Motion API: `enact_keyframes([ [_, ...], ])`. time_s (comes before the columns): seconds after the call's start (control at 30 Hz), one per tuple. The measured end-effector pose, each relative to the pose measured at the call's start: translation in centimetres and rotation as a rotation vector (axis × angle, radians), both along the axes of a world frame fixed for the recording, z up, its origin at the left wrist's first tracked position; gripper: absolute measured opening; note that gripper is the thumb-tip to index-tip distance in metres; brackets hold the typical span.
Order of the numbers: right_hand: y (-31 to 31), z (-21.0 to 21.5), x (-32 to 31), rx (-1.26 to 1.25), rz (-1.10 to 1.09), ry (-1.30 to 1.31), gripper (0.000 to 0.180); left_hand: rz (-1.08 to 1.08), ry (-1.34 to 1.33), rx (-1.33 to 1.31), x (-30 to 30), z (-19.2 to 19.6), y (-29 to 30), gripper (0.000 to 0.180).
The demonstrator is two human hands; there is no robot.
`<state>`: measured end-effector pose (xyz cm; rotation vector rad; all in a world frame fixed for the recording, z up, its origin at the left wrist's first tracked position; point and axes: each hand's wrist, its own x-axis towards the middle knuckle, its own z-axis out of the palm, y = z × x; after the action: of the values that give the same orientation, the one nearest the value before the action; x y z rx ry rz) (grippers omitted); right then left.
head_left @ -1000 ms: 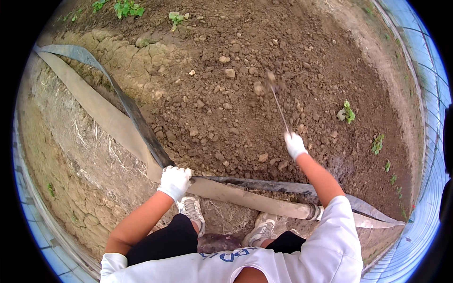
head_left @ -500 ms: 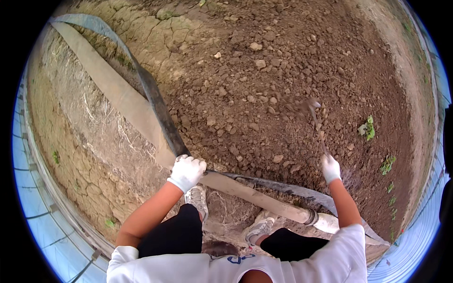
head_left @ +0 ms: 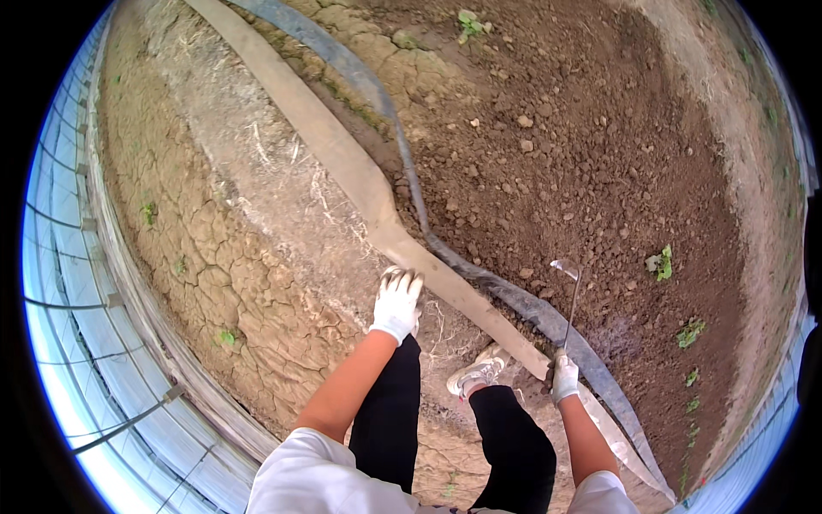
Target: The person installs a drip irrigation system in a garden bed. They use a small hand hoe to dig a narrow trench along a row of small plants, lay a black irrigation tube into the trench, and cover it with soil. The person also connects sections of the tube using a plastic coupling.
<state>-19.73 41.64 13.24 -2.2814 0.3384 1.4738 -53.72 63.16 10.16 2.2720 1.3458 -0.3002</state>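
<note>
My right hand, in a white glove, is closed around the handle of a small hand hoe. The hoe's shiny metal blade points up and left over loose brown soil. Crossing diagonally under that hand's area is a flat tan hose; a dark flat strip runs along its far side. My left hand, also gloved and dirty at the fingertips, is by my left knee, just left of the hose. Its fingers are stretched out and nothing shows in them.
Tilled clods cover the right side, with small green plants in a row. Cracked dry earth lies to the left, bordered by a board edge and a pale plastic greenhouse wall. My shoe stands by the hose.
My left hand has let go of the dark strip, which now lies lower beside the hose. My right hand has drawn the hoe back toward me, off the soil. The view has shifted.
</note>
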Motion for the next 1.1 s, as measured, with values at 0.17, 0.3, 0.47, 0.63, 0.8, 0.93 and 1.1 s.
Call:
enact_keyframes([
  [0.17,1.5,9.1,-1.0,-0.095,0.081,-0.020,0.044,0.220,0.367,-0.247,-9.9,8.5,-5.6,0.054],
  [0.3,2.1,13.8,-1.0,-0.167,0.081,-0.101,0.042,0.269,0.530,-0.470,-15.6,13.3,-6.7,0.049],
  [0.47,4.4,19.1,-4.2,-0.254,0.025,-0.145,0.041,0.370,0.551,-0.547,-22.1,17.5,-6.6,0.057],
  [0.63,8.7,23.2,-8.3,-0.186,-0.184,-0.209,0.043,0.523,0.364,-0.479,-25.7,22.3,-1.2,0.054],
  [0.8,16.3,23.3,-12.1,-0.044,-0.274,-0.266,0.041,0.624,0.269,-0.367,-29.8,24.2,1.8,0.052],
  [0.93,21.8,21.0,-13.4,0.054,-0.262,-0.181,0.042,0.597,0.330,-0.405,-31.7,25.8,3.8,0.048],
  [1.1,30.8,19.2,-20.0,0.103,-0.377,-0.055,0.039,0.665,0.373,-0.512,-34.1,28.3,8.3,0.042],
])
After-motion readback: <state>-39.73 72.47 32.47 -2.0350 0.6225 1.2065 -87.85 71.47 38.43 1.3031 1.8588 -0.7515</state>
